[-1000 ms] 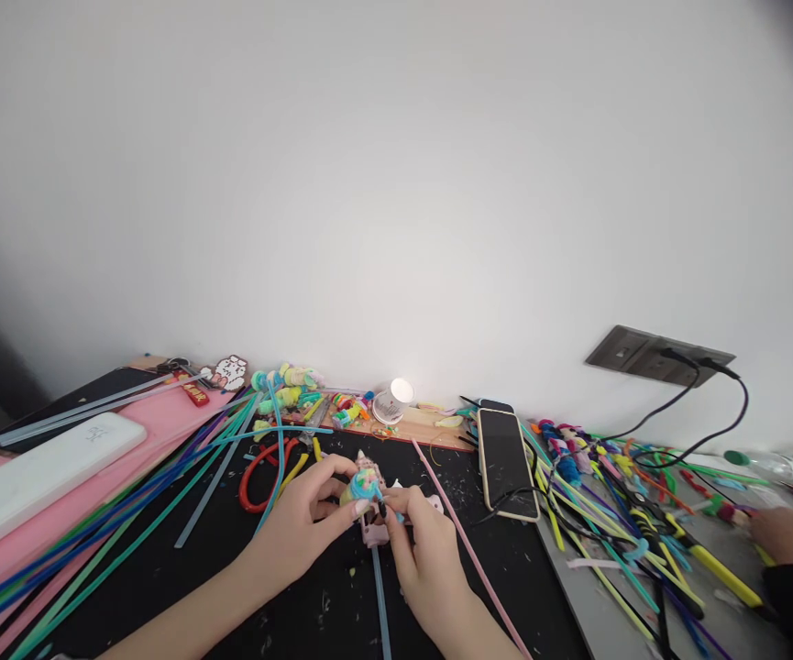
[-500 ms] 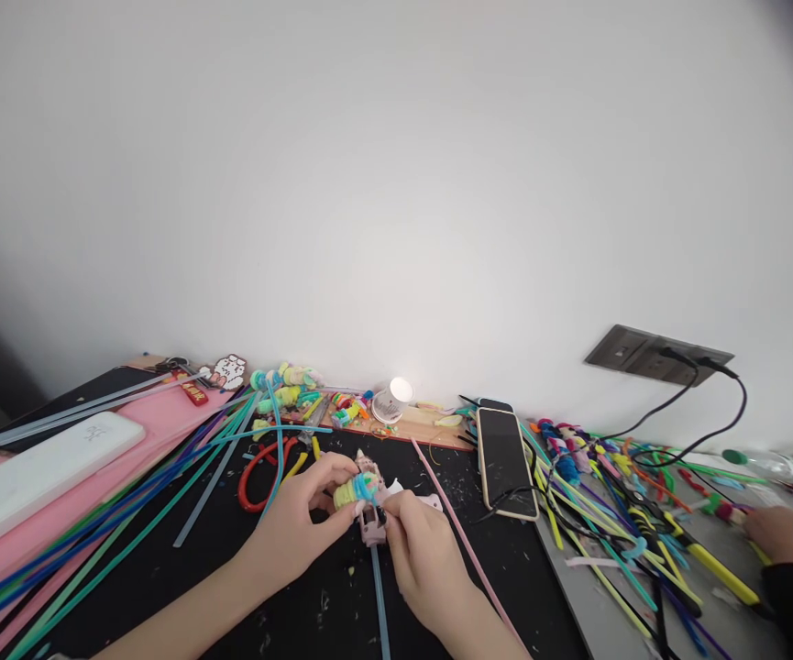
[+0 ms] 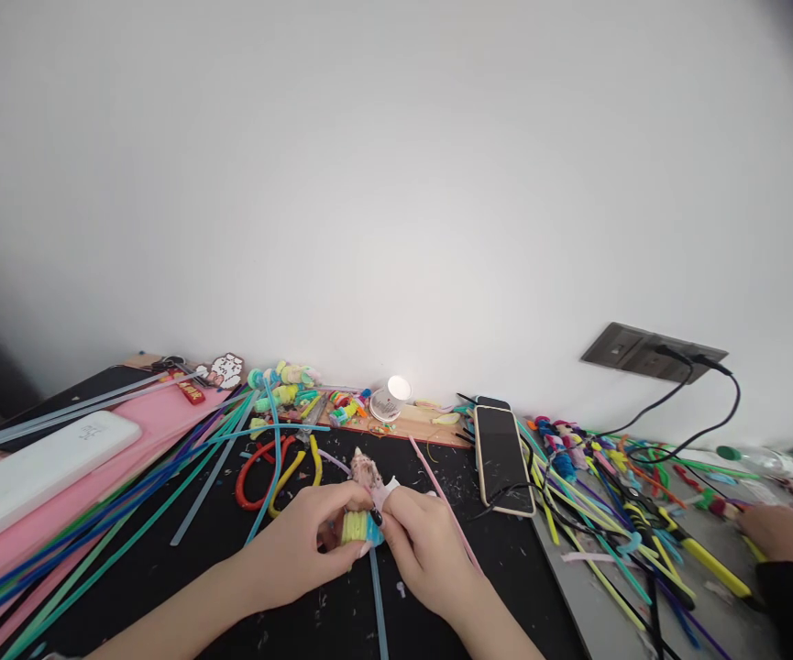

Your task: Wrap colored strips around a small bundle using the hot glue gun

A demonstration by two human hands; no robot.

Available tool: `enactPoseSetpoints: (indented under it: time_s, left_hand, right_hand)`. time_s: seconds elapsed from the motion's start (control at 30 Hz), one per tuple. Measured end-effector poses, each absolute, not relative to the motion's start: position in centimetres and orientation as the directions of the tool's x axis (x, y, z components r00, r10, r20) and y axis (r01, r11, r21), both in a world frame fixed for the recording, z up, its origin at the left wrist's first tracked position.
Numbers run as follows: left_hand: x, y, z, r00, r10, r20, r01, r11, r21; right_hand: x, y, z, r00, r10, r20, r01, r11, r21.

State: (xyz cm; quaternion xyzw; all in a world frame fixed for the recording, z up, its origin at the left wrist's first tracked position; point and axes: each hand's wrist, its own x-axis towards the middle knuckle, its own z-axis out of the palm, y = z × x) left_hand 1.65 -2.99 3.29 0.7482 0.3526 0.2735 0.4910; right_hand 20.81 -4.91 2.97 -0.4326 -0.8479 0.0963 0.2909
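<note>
My left hand point(image 3: 300, 541) is closed around a small coiled pipe-cleaner piece point(image 3: 357, 527), yellow at one end and blue at the other. My right hand point(image 3: 427, 555) pinches a small black bit point(image 3: 376, 518) against the blue end; its exact kind is too small to tell. Behind the fingers lies a stained pale pink tool point(image 3: 365, 470) with a pointed tip, its body mostly hidden by my hands. A light blue strip point(image 3: 378, 605) runs from under the coiled piece towards me on the black mat point(image 3: 313, 623).
Red-handled point(image 3: 245, 486) and yellow-handled point(image 3: 286, 486) tools lie left of my hands, beside long pipe cleaners point(image 3: 162, 477). A paper cup point(image 3: 389, 401) stands by the wall. At right are a phone point(image 3: 504, 458), yellow-black pliers point(image 3: 705, 559) and another person's hand point(image 3: 785, 541).
The coiled piece has turned and come slightly nearer me, its yellow and blue bands now facing up. Both hands have drawn closer together over the pink tool, covering more of it.
</note>
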Motion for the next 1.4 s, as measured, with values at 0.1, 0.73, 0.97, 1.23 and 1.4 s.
enactPoseSetpoints:
  time_s: [0.1,0.73,0.97,1.23,1.4]
  left_hand:
    - [1.6,-3.0,3.0,0.622,0.781,0.055,0.215,-0.238,0.947]
    - [2.1,-2.9,2.0,0.491,0.866,0.092,0.256,-0.244,0.935]
    - [1.7,-2.4,2.1,0.366,0.915,0.167,0.314,-0.291,0.904]
    - [0.8,-1.4,1.1,0.119,0.965,0.235,0.306,-0.261,0.916]
    - [0.7,-1.1,1.3,0.053,0.955,0.292,0.311,-0.294,0.904]
  right_hand:
    - [20.8,-4.9,3.2,-0.466,0.802,0.374,0.668,0.596,-0.446]
    - [20.4,-4.7,1.3,-0.401,0.837,0.372,0.595,0.547,-0.589]
    - [21.1,-4.3,1.3,-0.164,0.890,0.426,0.660,0.420,-0.623]
    - [21.8,-3.8,1.8,-0.213,0.925,0.315,0.849,0.335,-0.410]
    - [21.9,-4.1,1.7,-0.303,0.939,0.162,0.897,0.339,-0.284]
